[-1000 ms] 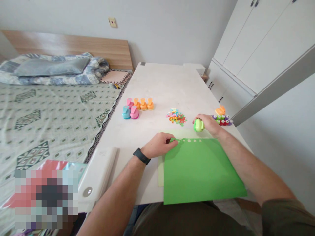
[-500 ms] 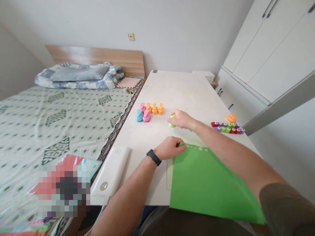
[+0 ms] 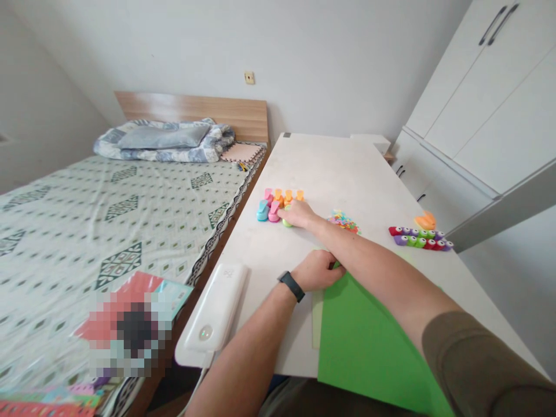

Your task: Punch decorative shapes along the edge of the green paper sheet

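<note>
Head view, left to right: a white power bank (image 3: 215, 307) lies on the white table (image 3: 330, 168). Pink, blue and orange craft punches (image 3: 278, 204) stand grouped. The right hand (image 3: 299, 214) is closed over a lime-green punch (image 3: 287, 223) beside them. The left hand (image 3: 316, 271) grips the top edge of green cardstock (image 3: 369, 341), which overhangs the table edge. Coloured paper cutouts (image 3: 344, 222) lie further right, before a row of multicoloured punches (image 3: 419, 237).

Here's my white table (image 3: 330, 162): pastel craft punches (image 3: 273, 205) bunched together, paper confetti (image 3: 343, 220) just beside them, a row of small colored punches (image 3: 417, 238) out right, a green paper sheet (image 3: 369, 341) over a pale board (image 3: 317, 318), a white power bank (image 3: 215, 307) at the edge. On the bed (image 3: 87, 231), a bundled quilt (image 3: 163, 142) and a pixelated booklet (image 3: 130, 313).
</note>
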`<control>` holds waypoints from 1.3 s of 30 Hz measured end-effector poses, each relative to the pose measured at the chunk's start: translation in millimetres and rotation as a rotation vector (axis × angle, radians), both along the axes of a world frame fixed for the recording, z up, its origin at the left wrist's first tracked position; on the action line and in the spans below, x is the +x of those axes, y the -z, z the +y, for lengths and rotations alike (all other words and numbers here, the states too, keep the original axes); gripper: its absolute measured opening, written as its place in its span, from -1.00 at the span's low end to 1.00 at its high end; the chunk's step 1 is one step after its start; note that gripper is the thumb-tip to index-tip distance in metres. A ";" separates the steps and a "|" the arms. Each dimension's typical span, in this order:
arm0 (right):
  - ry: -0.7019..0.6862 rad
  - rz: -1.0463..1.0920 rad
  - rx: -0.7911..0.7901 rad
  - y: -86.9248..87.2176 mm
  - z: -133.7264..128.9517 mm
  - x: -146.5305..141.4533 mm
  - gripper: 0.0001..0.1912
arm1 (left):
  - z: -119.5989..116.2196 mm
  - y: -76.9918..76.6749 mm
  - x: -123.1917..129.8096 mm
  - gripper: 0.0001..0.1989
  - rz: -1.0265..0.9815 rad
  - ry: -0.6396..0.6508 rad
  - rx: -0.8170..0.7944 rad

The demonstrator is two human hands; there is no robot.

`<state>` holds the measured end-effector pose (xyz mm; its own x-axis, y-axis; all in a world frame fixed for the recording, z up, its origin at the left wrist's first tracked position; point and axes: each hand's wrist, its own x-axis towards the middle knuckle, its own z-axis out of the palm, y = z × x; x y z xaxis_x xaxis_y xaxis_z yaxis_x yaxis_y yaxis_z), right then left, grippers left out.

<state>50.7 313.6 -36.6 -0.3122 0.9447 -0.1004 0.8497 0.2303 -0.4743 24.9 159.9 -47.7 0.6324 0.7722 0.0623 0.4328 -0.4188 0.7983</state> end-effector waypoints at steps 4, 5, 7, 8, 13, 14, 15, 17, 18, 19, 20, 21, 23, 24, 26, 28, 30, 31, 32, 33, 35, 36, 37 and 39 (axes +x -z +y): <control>0.026 -0.024 0.105 6.8 -4.3 7.4 -0.36 | -0.6 -1.6 0.5 -0.72 0.023 -0.022 -0.004; 0.015 -0.020 0.120 7.7 -6.1 10.1 -0.37 | -0.7 -1.8 0.7 -0.72 0.036 -0.031 -0.008; -0.010 -0.007 0.128 8.7 -10.1 14.8 -0.44 | -0.7 -2.2 1.3 -0.70 0.062 -0.038 -0.013; -0.016 0.000 0.127 8.6 -12.0 16.5 -0.48 | -0.7 -2.4 1.5 -0.69 0.074 -0.041 -0.013; 0.022 0.129 0.166 5.7 -16.6 17.2 -0.53 | -0.3 -1.9 1.0 -0.72 0.041 -0.030 -0.017; 0.026 0.170 0.172 5.2 -16.5 16.4 -0.52 | -0.2 -1.9 0.8 -0.73 0.026 -0.023 -0.016; 0.029 0.207 0.174 5.0 -16.3 15.6 -0.52 | 0.0 -2.0 0.6 -0.74 0.014 -0.017 -0.013; 0.027 0.267 0.171 5.6 -15.3 14.1 -0.53 | 0.4 -2.3 0.5 -0.75 0.002 -0.008 -0.005; 0.025 0.292 0.169 6.3 -14.7 13.6 -0.53 | 0.5 -2.3 0.6 -0.75 0.003 -0.004 -0.002; 0.025 0.312 0.166 7.2 -14.1 13.4 -0.53 | 0.7 -2.2 0.7 -0.75 0.007 -0.002 -0.001; 0.026 0.329 0.162 8.2 -13.5 13.4 -0.51 | 0.8 -1.8 0.9 -0.75 0.017 -0.003 -0.004; 0.026 0.341 0.156 9.1 -13.1 13.9 -0.49 | 1.0 -1.2 1.1 -0.75 0.029 -0.007 -0.009; 0.022 0.354 0.151 10.1 -12.9 16.8 -0.46 | 1.3 0.8 1.4 -0.72 0.051 -0.020 -0.017; 0.019 0.354 0.158 10.0 -13.3 19.5 -0.45 | 1.5 2.0 1.5 -0.70 0.058 -0.025 -0.017; 0.012 0.349 0.188 8.5 -14.8 28.2 -0.47 | 1.7 4.0 1.4 -0.67 0.060 -0.030 -0.012; 0.017 0.345 0.225 5.0 -17.0 42.3 -0.51 | 1.7 4.8 1.2 -0.65 0.054 -0.036 -0.005; 0.038 0.343 0.267 -0.4 -19.3 62.3 -0.54 | 1.6 4.3 1.0 -0.65 0.050 -0.041 -0.005; 0.050 0.340 0.290 -3.7 -20.1 74.5 -0.54 | 1.6 3.7 0.9 -0.65 0.051 -0.040 -0.008; 0.063 0.332 0.313 -7.3 -20.6 88.2 -0.55 | 1.7 3.0 0.9 -0.65 0.051 -0.040 -0.012; 0.079 0.321 0.338 -11.0 -20.5 103.5 -0.56 | 1.7 2.3 0.9 -0.65 0.054 -0.038 -0.017; 0.127 0.286 0.386 -18.2 -18.3 138.6 -0.59 | 1.8 1.4 0.8 -0.65 0.058 -0.040 -0.021; 0.172 0.261 0.401 -21.4 -16.2 158.6 -0.59 | 1.8 1.3 0.8 -0.65 0.062 -0.043 -0.023; 0.225 0.223 0.409 -23.9 -13.5 180.1 -0.57 | 1.8 1.3 0.8 -0.65 0.066 -0.043 -0.023; 0.359 0.142 0.422 -27.0 -7.2 227.1 -0.55 | 1.8 1.8 0.8 -0.65 0.074 -0.045 -0.023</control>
